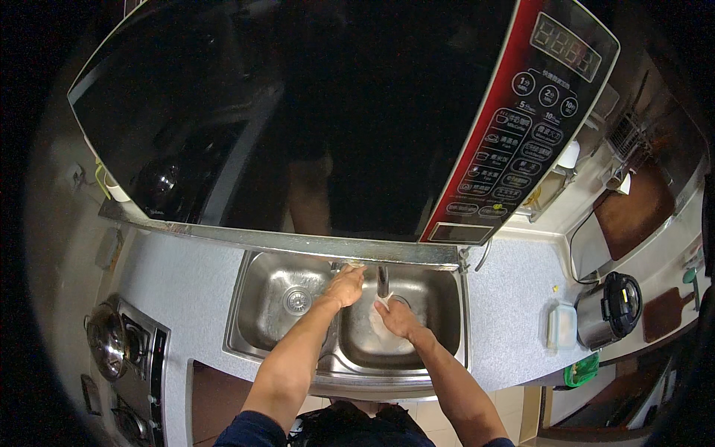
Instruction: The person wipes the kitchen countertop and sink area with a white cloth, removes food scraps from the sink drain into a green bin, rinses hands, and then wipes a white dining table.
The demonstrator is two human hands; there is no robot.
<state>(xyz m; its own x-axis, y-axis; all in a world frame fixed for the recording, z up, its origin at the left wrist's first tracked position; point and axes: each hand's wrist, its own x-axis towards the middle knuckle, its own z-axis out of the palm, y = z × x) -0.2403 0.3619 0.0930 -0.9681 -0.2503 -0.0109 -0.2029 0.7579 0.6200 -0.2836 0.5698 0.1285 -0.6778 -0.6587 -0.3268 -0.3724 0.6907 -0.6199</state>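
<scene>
My left hand (pixel 344 287) reaches over the divider of the steel double sink (pixel 262 332) to the base of the tap, beneath the shelf edge. Its fingertips are at the tap fittings; their grip is partly hidden. Under the tap spout (pixel 382 281), my right hand (pixel 399 317) pinches a pale, limp cloth-like piece (pixel 383 334) over the right basin. Part of this piece hangs below my fingers, and its exact kind is unclear. A round drain strainer (pixel 298 300) shows in the left basin.
A large microwave oven (pixel 313 123) rests on a metal shelf (pixel 313 247) above the sink. Left stands a gas hob (pixel 139 369) with a lidded pan (pixel 106 341). Right are a lidded food container (pixel 561 326), an electric cooker (pixel 606 310) and a green-lined bin (pixel 582 370).
</scene>
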